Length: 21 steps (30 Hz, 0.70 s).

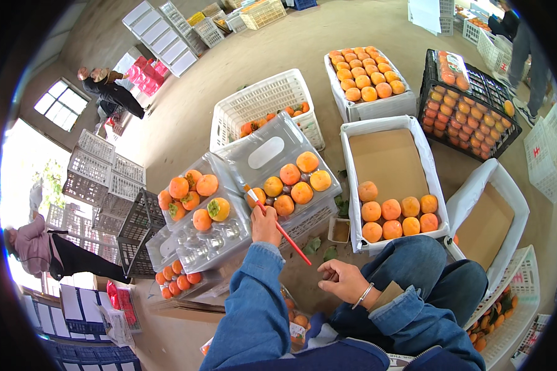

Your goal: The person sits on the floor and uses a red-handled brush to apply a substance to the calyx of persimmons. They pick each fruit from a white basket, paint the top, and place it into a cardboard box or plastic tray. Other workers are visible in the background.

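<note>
My left hand [266, 226] holds a thin red-handled paintbrush [285, 235], its bristle end beside an orange persimmon [256, 196] in a clear plastic tray [260, 160]. Several more persimmons sit in cups of that tray. My right hand [343, 279], with a metal bangle at the wrist, hangs above the floor near my knee, fingers curled apart and holding nothing that I can see. To the left, loose persimmons [207, 184], some with green calyxes, lie on stacked clear trays [213, 246]. At the right, a white-lined box [348, 185] holds persimmons in its near part over brown cardboard.
Behind the trays stands a white plastic crate [260, 90] with persimmons. A full white-lined box [378, 111] and a black crate [469, 111] of persimmons stand farther back. Another lined box [522, 227] leans at the right, above a white crate [534, 273]. People stand at the left and far right.
</note>
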Motion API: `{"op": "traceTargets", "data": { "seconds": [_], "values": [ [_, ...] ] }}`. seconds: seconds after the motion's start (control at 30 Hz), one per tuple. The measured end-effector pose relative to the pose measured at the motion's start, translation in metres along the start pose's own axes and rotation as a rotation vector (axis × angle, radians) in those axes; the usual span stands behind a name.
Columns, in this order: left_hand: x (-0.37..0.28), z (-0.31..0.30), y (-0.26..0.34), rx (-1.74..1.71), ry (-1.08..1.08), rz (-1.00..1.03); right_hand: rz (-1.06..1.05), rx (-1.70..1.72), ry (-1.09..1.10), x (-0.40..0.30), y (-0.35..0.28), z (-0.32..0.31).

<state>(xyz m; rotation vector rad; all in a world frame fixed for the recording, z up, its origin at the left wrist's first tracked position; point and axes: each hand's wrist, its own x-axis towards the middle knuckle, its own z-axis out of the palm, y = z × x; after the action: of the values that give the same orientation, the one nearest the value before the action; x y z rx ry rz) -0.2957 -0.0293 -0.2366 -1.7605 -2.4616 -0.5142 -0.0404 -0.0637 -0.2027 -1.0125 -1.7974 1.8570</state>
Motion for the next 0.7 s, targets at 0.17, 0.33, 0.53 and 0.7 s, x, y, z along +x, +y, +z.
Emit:
{"op": "traceTargets", "data": {
  "seconds": [0.17,0.33,0.53,0.7],
  "values": [
    [0.024,-0.016,0.009,0.059,0.203,0.086,-0.023,-0.017,-0.005,0.0,0.001,-0.001],
    [0.073,-0.008,-0.001,-0.04,0.055,0.089,0.023,-0.076,-0.026,0.0,-0.002,-0.007],
    [0.099,0.007,-0.001,0.115,-0.215,-0.003,0.039,-0.074,-0.006,0.003,-0.001,-0.01],
    [0.106,0.013,-0.01,0.073,-0.182,0.081,0.083,-0.046,-0.036,0.004,-0.003,-0.007]
  ]
}}
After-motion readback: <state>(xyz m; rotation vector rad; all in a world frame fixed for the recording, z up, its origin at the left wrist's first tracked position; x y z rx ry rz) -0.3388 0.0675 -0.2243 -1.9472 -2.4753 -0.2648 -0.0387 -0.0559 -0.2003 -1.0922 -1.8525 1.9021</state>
